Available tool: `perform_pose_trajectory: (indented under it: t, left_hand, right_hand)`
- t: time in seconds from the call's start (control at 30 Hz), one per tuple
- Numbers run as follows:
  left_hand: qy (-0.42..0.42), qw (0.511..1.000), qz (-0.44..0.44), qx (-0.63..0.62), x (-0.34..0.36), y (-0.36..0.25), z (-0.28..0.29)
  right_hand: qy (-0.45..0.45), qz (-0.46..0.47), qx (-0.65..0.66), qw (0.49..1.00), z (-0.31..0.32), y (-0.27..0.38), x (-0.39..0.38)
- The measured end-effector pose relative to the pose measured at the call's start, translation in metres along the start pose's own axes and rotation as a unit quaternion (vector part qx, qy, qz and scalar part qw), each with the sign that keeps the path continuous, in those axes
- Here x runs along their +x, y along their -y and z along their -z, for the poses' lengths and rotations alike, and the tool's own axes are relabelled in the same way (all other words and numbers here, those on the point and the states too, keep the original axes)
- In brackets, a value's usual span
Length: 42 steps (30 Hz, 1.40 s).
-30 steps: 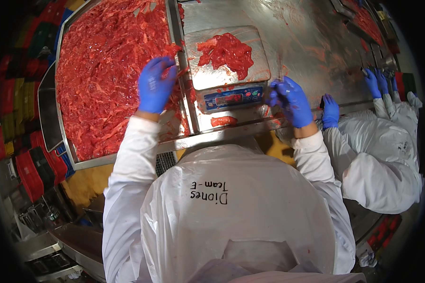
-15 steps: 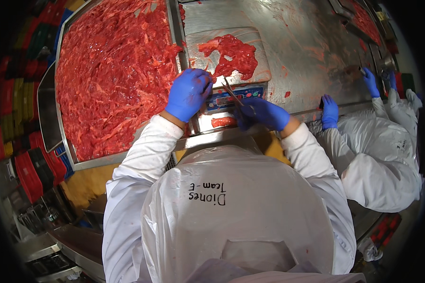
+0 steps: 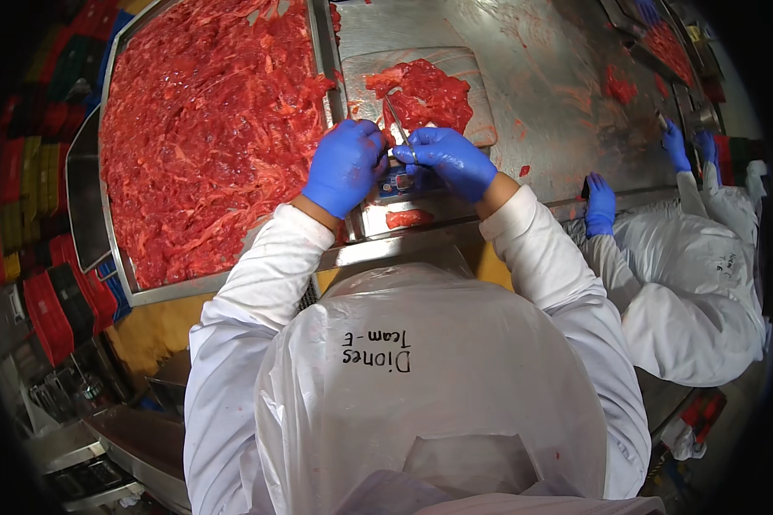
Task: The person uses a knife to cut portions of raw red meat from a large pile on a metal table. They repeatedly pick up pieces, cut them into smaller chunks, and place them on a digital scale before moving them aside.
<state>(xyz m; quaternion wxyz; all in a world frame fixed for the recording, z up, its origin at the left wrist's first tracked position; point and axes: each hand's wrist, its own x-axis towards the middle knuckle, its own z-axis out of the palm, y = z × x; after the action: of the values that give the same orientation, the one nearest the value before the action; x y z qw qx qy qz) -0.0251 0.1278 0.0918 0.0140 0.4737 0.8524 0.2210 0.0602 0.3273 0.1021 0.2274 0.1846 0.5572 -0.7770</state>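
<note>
A piece of raw red meat (image 3: 434, 99) lies spread on the steel plate (image 3: 482, 107) of a weighing scale. My left hand (image 3: 343, 167), in a blue glove, is closed at the near left edge of this meat; its fingertips pinch the edge and partly hide it. In my right hand (image 3: 451, 160), also blue-gloved, is a pair of scissors (image 3: 397, 120), blades pointing away over the meat's left part. Both hands are close together in front of the plate. Under my right hand the scale's blue control panel (image 3: 396, 184) is partly covered. Nearer to me lies a small meat strip (image 3: 409, 218).
A large steel tray (image 3: 110, 215) heaped with raw meat stands at left. The steel table (image 3: 558, 94) stretches right, with meat scraps (image 3: 620, 86) on it. At right, a co-worker's gloved hand (image 3: 600, 206) rests at the table edge. Red crates (image 3: 51, 318) are stacked at far left.
My right hand has moved left and away from me, bringing the scissors over the meat beside my left hand. More meat now shows on the table at far right.
</note>
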Motion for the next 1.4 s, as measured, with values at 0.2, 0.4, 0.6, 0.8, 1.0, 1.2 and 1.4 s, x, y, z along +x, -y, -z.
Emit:
perform_pose_trajectory:
  t: [0.2,0.4,0.6,0.8,1.0,1.2,1.4]
  left_hand:
    - [-0.012,0.996,0.078,-0.046,-0.034,0.009,0.01]
    - [0.048,0.959,0.275,-0.043,-0.121,0.053,-0.036]
    - [0.014,0.963,0.259,-0.067,-0.103,0.053,-0.039]
    - [0.013,0.952,0.299,-0.07,-0.132,0.082,-0.035]
    - [-0.131,0.942,0.309,-0.013,-0.103,0.165,0.023]
    - [-0.081,0.883,0.448,-0.113,-0.109,0.349,0.083]
    - [0.028,0.881,0.421,-0.213,-0.089,0.214,0.034]
  right_hand:
    - [0.042,-0.014,0.023,0.999,0.013,-0.038,-0.004]
    - [-0.036,0.377,-0.459,0.804,-0.044,-0.026,0.003]
    - [-0.245,0.33,-0.527,0.744,-0.042,0.003,0.089]
    - [-0.418,0.196,-0.41,0.786,0.103,0.036,0.047]
    - [-0.461,0.22,-0.218,0.832,0.161,-0.068,-0.027]
    - [-0.41,0.161,-0.409,0.799,0.086,-0.14,-0.063]
    - [-0.412,0.156,-0.472,0.764,0.085,-0.145,-0.07]
